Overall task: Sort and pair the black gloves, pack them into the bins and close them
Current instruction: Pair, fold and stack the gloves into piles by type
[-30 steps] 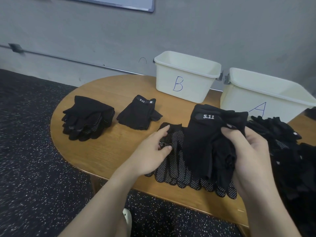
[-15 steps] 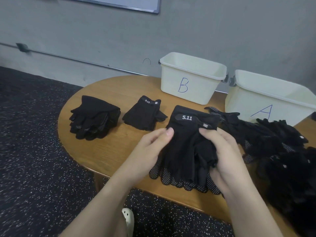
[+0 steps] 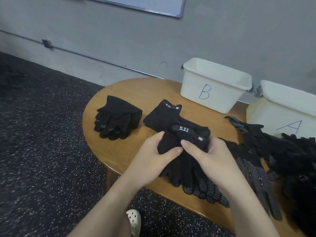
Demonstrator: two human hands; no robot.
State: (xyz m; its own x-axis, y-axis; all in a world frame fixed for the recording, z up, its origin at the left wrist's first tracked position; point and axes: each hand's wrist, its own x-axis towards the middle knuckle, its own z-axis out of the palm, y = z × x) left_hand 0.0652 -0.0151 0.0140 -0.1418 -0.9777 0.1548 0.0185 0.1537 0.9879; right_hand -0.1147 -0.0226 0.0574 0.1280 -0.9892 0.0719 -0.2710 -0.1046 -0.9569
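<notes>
So this is somewhere in the middle of the sorting, I'd say, nowhere near packing. Both hands are busy with one glove that has a 5.11 tag on the cuff: the left hand has its fingers and thumb curled round the cuff's left edge, and the right hand pinches it from the other side, thumb on top. The glove is held just above the near edge of the table, with its fingers draping down over a dotted-palm glove lying flat underneath. What looks done: a neat stack of dotted gloves at the far left of the table, and next to it a smaller stack of tagged gloves that matches the one in hand, so my guess is it's headed there. What's left is a lot: there's a big messy heap of unsorted black gloves on the right, spreading toward the edge. Bin B looks empty from this angle, bin A is partly cut off so I can't tell what's inside. No lids visible anywhere, so closing is a long way off.
</notes>
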